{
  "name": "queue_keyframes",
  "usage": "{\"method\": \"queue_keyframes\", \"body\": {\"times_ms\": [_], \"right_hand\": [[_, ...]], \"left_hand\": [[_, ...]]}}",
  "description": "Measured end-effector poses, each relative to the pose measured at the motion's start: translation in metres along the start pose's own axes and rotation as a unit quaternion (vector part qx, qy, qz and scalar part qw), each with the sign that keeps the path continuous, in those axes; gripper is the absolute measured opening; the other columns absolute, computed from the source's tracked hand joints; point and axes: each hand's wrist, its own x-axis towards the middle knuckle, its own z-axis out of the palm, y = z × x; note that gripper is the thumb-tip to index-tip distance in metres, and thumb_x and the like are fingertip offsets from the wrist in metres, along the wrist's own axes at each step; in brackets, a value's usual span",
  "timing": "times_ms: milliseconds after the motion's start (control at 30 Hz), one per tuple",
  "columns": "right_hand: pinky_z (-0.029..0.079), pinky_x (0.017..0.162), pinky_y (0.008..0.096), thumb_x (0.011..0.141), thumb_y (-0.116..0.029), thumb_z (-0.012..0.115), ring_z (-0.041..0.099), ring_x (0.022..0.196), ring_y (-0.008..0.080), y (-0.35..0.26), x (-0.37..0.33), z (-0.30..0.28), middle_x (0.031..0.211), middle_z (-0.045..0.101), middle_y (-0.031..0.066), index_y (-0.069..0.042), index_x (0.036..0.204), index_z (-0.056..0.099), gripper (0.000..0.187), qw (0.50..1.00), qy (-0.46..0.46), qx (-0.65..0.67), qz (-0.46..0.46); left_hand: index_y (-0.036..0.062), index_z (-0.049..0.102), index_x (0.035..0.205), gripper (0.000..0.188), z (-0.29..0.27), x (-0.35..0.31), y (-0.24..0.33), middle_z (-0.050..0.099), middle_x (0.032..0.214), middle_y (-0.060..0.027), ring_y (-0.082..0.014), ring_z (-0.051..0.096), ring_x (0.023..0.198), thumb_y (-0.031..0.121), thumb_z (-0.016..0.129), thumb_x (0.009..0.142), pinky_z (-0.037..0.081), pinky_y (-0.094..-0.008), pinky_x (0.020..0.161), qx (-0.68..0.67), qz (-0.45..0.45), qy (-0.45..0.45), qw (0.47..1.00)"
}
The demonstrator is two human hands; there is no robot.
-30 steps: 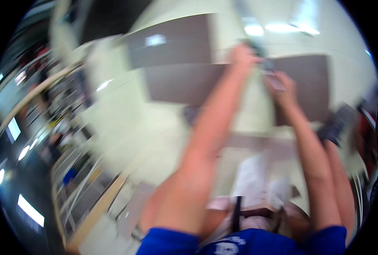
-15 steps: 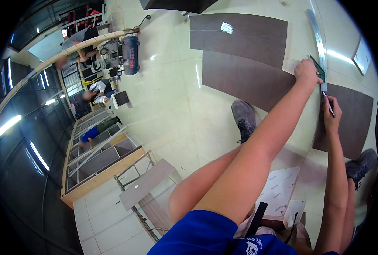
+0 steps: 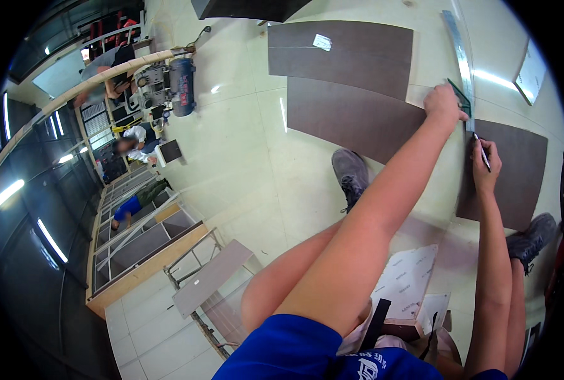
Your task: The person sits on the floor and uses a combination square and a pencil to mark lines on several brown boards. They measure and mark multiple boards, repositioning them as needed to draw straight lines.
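work surface: pale glossy tiled floor (image 3: pixel 244 164); no bench carries the work.
workpiece: dark brown rectangular laminate panel (image 3: pixel 516 171), flat on the floor at 2 o'clock in the view, between the two grey shoes (image 3: pixel 352 174).
adjacent panels: two more dark brown panels (image 3: pixel 345 82) lie at 12 to 1 o'clock, the nearer one just beside the workpiece; the upper one bears a small white label.
guide: long silver metal straightedge (image 3: pixel 458 57), running from 1 o'clock down across the panel edge, with a small green-edged square (image 3: pixel 461 98) against it.
left hand: left hand (image 3: pixel 443 104) closed down on the green-edged square and straightedge, pressing them flat; fingers together.
right hand: right hand (image 3: pixel 487 166) pinched on a slim dark pen-like marking tool (image 3: pixel 482 152), tip touching the workpiece just beside the straightedge.
done, as judged: panel laid out, guide placed and held; marking appears to be in hand.
not confirmed: no drawn line can be made out on the panel; too fine to tell.
left, as judged: the rest of the line along the guide, toward 5 o'clock; no cut shows on the workpiece.
surroundings: white printed sheets (image 3: pixel 409 278) on the floor at 5 o'clock; grey air compressor (image 3: pixel 177 85) at 10 o'clock; other persons at work at 9 to 10 o'clock, well apart.
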Motion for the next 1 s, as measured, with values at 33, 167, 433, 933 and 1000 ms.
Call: {"method": "queue_keyframes", "body": {"times_ms": [33, 167, 433, 933, 1000], "right_hand": [[0.050, 0.061, 0.0284, 0.099, -0.018, 0.068, 0.060, 0.064, 0.0108, -0.006, 0.000, 0.002, 0.075, 0.066, 0.0051, -0.001, 0.095, 0.067, 0.018, 1.000, 0.010, -0.008, 0.019], [0.051, 0.066, 0.0385, 0.092, -0.019, 0.071, 0.064, 0.070, 0.0274, -0.031, -0.003, 0.010, 0.082, 0.066, 0.0177, -0.003, 0.089, 0.067, 0.017, 0.997, 0.024, -0.069, -0.039], [0.051, 0.057, 0.0343, 0.086, -0.012, 0.075, 0.065, 0.058, 0.0231, -0.018, 0.002, 0.017, 0.069, 0.067, 0.0134, -0.001, 0.082, 0.065, 0.015, 0.999, 0.034, 0.019, -0.037], [0.052, 0.059, 0.0356, 0.088, -0.011, 0.073, 0.066, 0.061, 0.0261, -0.014, 0.003, 0.016, 0.076, 0.068, 0.0151, 0.000, 0.085, 0.064, 0.014, 0.999, 0.032, 0.030, -0.012], [0.051, 0.058, 0.0355, 0.088, -0.011, 0.073, 0.065, 0.060, 0.0258, -0.014, 0.004, 0.016, 0.074, 0.067, 0.0145, 0.000, 0.084, 0.064, 0.014, 0.998, 0.035, 0.030, -0.030]], "left_hand": [[0.0056, 0.067, 0.113, 0.078, 0.003, 0.003, -0.006, 0.074, 0.110, -0.0130, -0.0289, 0.072, 0.106, 0.049, 0.098, 0.057, 0.060, -0.0396, 0.089, 0.011, 0.026, 0.019, 0.999], [0.0017, 0.067, 0.114, 0.077, 0.003, 0.008, -0.035, 0.073, 0.110, -0.0181, -0.0336, 0.071, 0.102, 0.049, 0.096, 0.060, 0.057, -0.0444, 0.089, -0.068, 0.088, -0.026, 0.993], [0.0056, 0.068, 0.114, 0.070, -0.003, 0.005, -0.028, 0.075, 0.108, -0.0167, -0.0337, 0.073, 0.100, 0.052, 0.091, 0.067, 0.057, -0.0440, 0.087, 0.035, 0.073, 0.013, 0.997], [0.0068, 0.064, 0.113, 0.075, -0.002, 0.006, -0.028, 0.074, 0.109, -0.0142, -0.0321, 0.073, 0.103, 0.057, 0.091, 0.065, 0.059, -0.0448, 0.086, 0.039, 0.089, 0.012, 0.995], [0.0064, 0.064, 0.113, 0.075, -0.002, 0.007, -0.031, 0.074, 0.109, -0.0142, -0.0321, 0.073, 0.103, 0.057, 0.091, 0.065, 0.059, -0.0450, 0.085, 0.043, 0.092, 0.022, 0.995]]}}
